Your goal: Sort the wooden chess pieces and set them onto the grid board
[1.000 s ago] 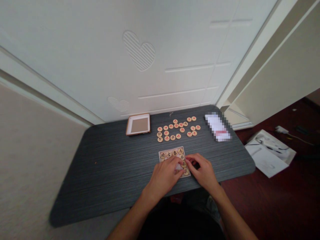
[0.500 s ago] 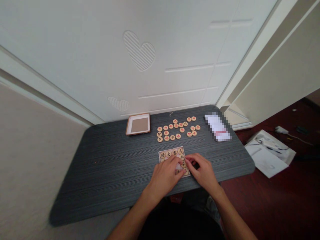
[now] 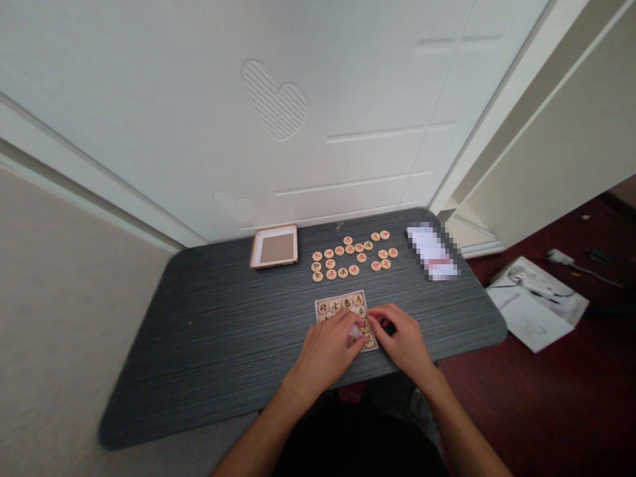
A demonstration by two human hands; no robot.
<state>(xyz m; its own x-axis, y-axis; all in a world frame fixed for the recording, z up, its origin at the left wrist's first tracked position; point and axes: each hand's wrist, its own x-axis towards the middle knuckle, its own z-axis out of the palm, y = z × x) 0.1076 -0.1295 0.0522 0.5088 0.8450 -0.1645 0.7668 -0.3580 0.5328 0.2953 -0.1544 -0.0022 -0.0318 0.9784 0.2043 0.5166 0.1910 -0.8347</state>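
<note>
A shallow square box (image 3: 316, 309) holds round wooden Chinese chess pieces with black characters, such as the top-right piece (image 3: 358, 300). Over the box's middle and lower left lies my left hand (image 3: 328, 348), fingers bent, with thumb and forefinger apart over the pieces. It covers much of the box's contents. My right hand (image 3: 401, 338) is at the box's right side, fingers curled, thumb and forefinger tips close together by the rim and a piece. Whatever is between those tips is hidden. Loose pieces, mostly red-lettered, like this chess piece (image 3: 354, 270), lie beyond the box.
An open box lid (image 3: 274, 246) with a brown panel lies at the table's back left. A blurred-out phone-like object (image 3: 431, 250) is at the right. The dark table (image 3: 213, 331) meets a white door behind. On the red floor sits an opened white carton (image 3: 539, 298).
Both hands stay at the box in almost the same pose. The loose pieces have not moved; only the camera view shifts very slightly.
</note>
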